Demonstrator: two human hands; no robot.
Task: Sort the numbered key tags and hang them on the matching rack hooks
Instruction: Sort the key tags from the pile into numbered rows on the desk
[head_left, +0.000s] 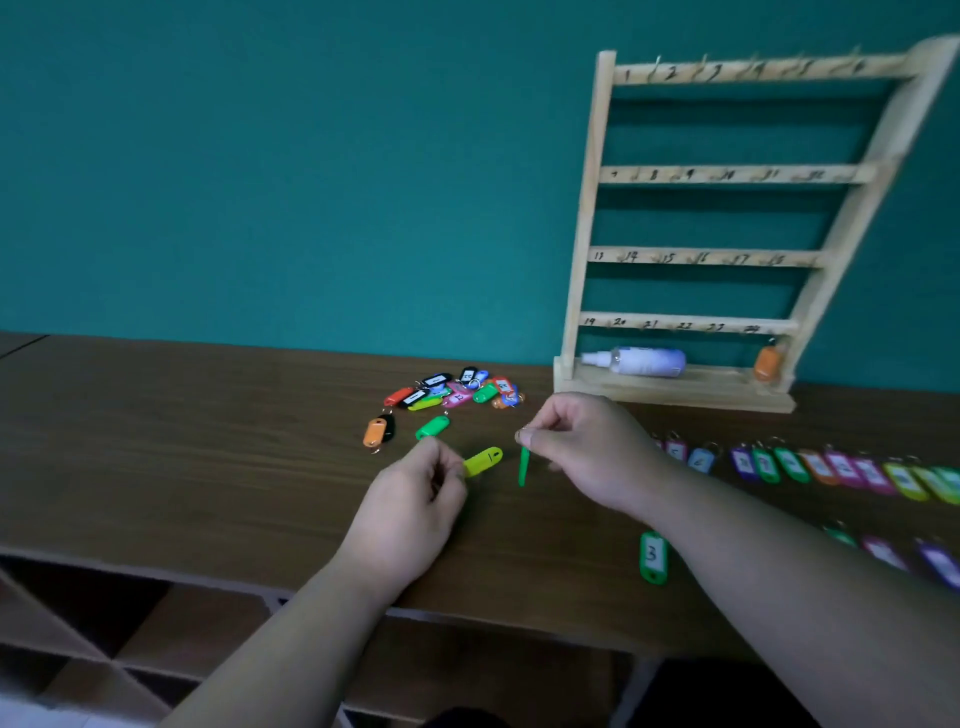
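Two pinch grips: left hand (415, 499) on yellow tag (485, 461), right hand (587, 447) on edge-on green tag (523, 467).

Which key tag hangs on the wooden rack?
The orange plastic key tag, hanging at the bottom rail's right end; the rest are off the wooden rack.

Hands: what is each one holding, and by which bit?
The left hand pinches a yellow key tag by its near end. The right hand pinches a green key tag by its top end, so it hangs down edge-on.
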